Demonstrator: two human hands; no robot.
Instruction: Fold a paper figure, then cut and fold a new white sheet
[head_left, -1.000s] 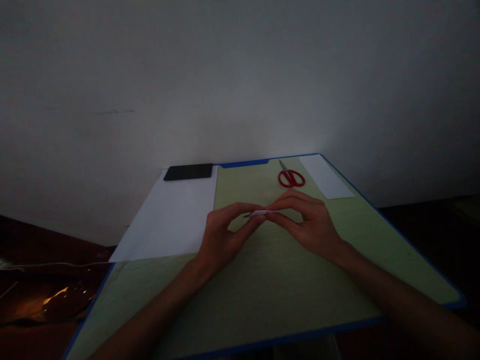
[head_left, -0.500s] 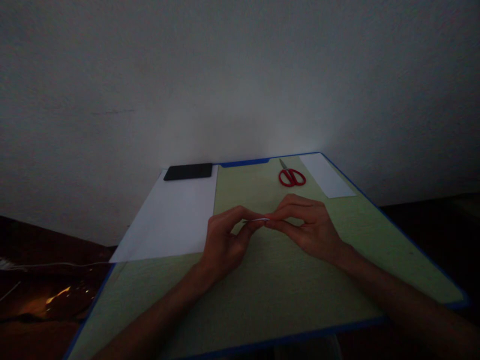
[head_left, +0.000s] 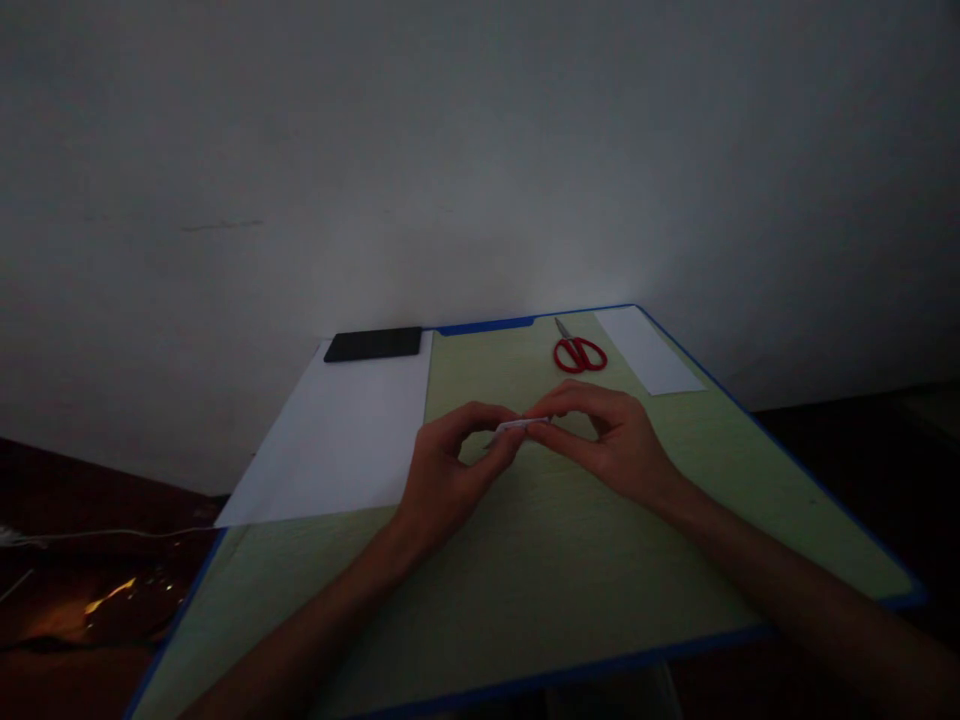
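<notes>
A small folded piece of white paper (head_left: 513,425) is pinched between the thumbs and fingers of both hands above the middle of the table. My left hand (head_left: 454,460) grips its left part, and a thin pointed edge sticks out inside the curl of the fingers. My right hand (head_left: 611,440) pinches the right part, its fingertips touching those of the left. Fingers cover much of the paper, so its full shape is hidden. Red-handled scissors (head_left: 579,354) lie just beyond my right hand, blades pointing to the wall.
A large white sheet (head_left: 337,440) lies on the left of the pale green table (head_left: 525,610), with a black phone-like slab (head_left: 373,344) on its far end. A white paper strip (head_left: 651,352) lies at the far right. The wall (head_left: 480,160) stands behind the blue-edged table.
Both hands have risen slightly with the paper. The paper has tipped, and more of its white face shows between the fingertips. The view has shifted a little.
</notes>
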